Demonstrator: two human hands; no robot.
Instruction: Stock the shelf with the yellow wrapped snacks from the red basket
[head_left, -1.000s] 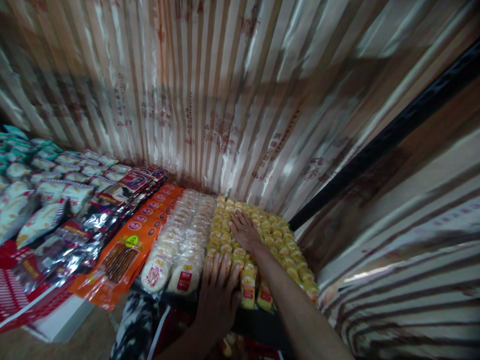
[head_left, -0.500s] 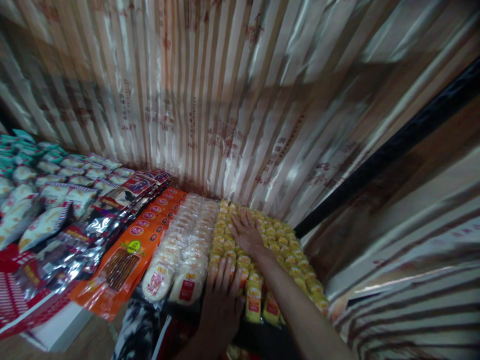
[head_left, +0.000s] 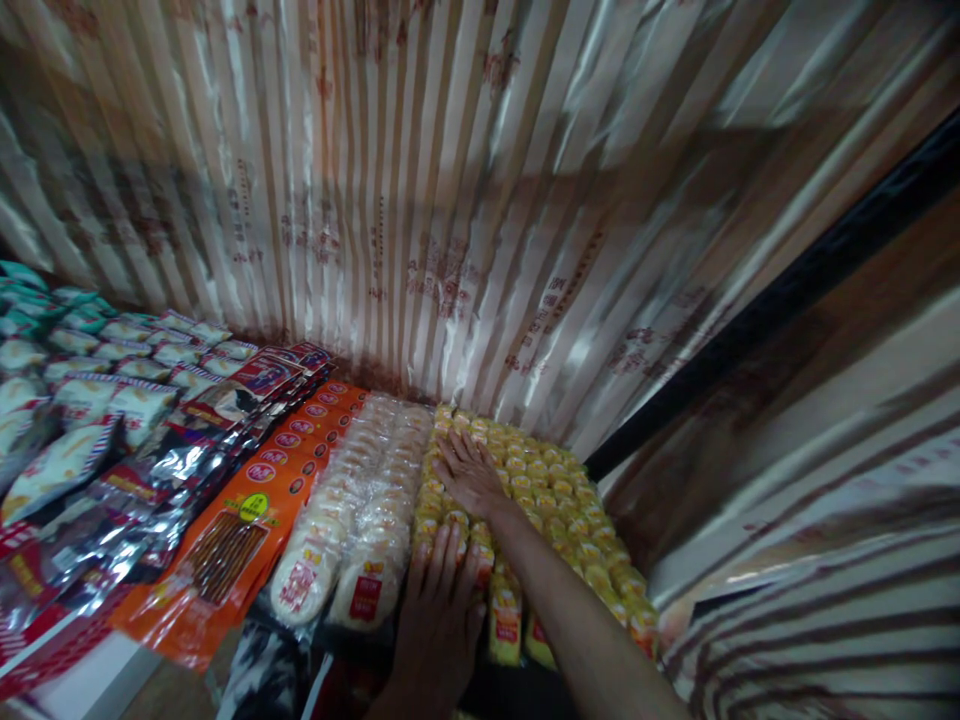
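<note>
- Plainly, we see both hands at work on a broad block of yellow packets (head_left: 562,495), which sits in rows at the right end of the display, its far side near a striped sheet (head_left: 420,200).
- Our right hand (head_left: 472,478) lies palm down over the far left part of the block, fingers stretched and spread, with nothing visibly in its grasp.
- Our left hand (head_left: 439,600) rests at the block's near left corner, fingers straight and slightly parted; we see no packet gripped, though its palm is hidden from us.
- Beside the block, to its left, run two rows of clear-wrapped white crackers (head_left: 367,510), then an orange pack (head_left: 262,480) with brown sticks showing through its window, and white snack bags (head_left: 142,405) farther along.
- The step in hand, we judge, is a flat-palmed pressing or evening of the packets.
- The next move, in our view, calls for light, level pressure and care that the near packets, upright at the front, do not tip.
</note>
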